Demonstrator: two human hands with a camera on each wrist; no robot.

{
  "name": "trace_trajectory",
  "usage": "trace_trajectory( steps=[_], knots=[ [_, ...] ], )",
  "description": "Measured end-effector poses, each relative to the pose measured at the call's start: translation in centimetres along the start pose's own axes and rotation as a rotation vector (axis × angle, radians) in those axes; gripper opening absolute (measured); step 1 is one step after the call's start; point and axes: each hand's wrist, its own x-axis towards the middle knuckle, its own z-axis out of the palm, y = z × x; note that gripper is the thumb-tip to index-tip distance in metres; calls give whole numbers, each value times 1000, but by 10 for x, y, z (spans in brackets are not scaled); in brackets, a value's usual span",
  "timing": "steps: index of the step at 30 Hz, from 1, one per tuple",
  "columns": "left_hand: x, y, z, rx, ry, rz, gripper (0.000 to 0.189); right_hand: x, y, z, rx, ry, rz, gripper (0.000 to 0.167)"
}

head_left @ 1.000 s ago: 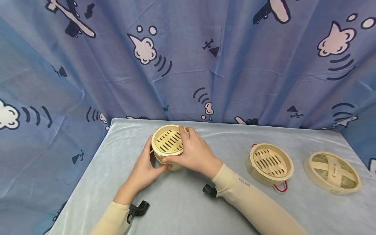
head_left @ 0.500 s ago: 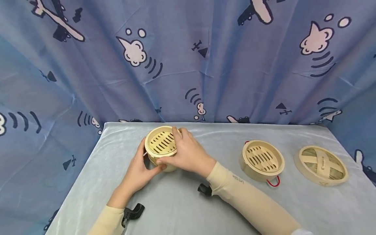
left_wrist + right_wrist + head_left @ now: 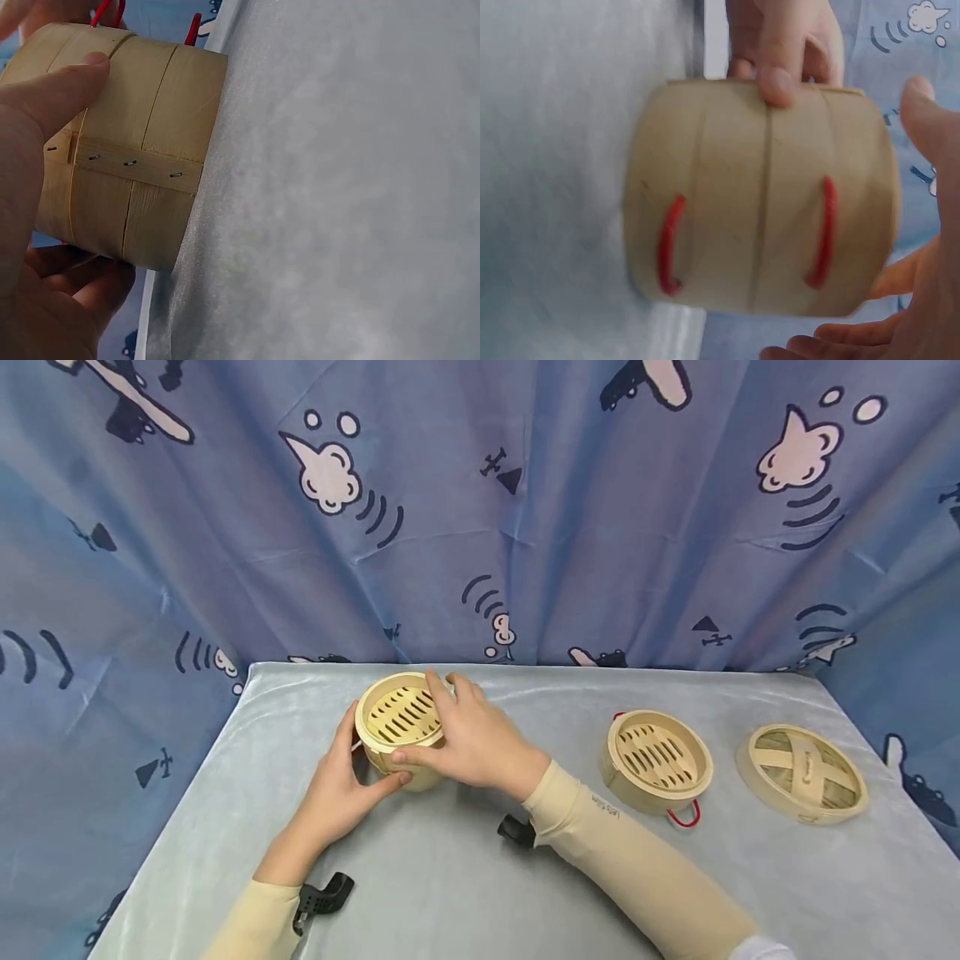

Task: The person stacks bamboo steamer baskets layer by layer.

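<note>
Two bamboo steamer baskets (image 3: 405, 714) stand stacked at the left of the table, the slatted floor of the upper one showing. Red cord loops (image 3: 825, 232) hang on their sides. My left hand (image 3: 333, 789) grips the stack from the left, its thumb on the front wall and its fingers round the back. In the head view my right hand (image 3: 480, 739) spans the upper rim from the right. The right wrist view, slightly blurred, shows that hand's thumb and fingers spread, with gaps between them and the wall.
Another bamboo steamer basket (image 3: 656, 760) with red loops stands to the right on the grey cloth-covered table (image 3: 465, 885). Farther right lies a woven bamboo lid (image 3: 802, 772). A blue patterned curtain (image 3: 420, 527) hangs behind the table.
The whole head view has shifted, so everything sits farther left in it. The right thumb has slid slightly right along the front rim. The left hand keeps its grip on the stack.
</note>
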Motion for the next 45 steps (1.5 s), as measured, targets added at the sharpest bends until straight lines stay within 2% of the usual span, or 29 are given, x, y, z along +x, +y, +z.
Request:
trace_trajectory(
  steps=[6,12,19,25,28,32,37,41,45],
  knots=[
    [-3,4,-1,18,-11,-31,122,-6,7,-29,15,34,35,114],
    [8,7,-1,6,14,-2,122,-17,32,-63,7,90,92,108],
    [-3,3,1,37,-29,-41,124,-71,76,-71,-36,102,157,104],
    [5,8,3,32,-27,-13,123,-118,110,-97,-114,94,213,103],
    [7,10,1,32,-19,-15,122,-139,122,-108,-165,61,219,105],
    [1,8,-2,48,-20,-43,123,-171,141,-109,-217,5,236,111],
    [-6,6,-5,76,-29,-62,128,-213,166,-105,-200,-40,264,117],
    [-4,7,-4,73,-24,-43,131,-234,177,-109,-154,-60,303,126],
    [-2,8,0,61,-12,-27,131,-241,182,-115,-128,-49,308,130]
  ],
)
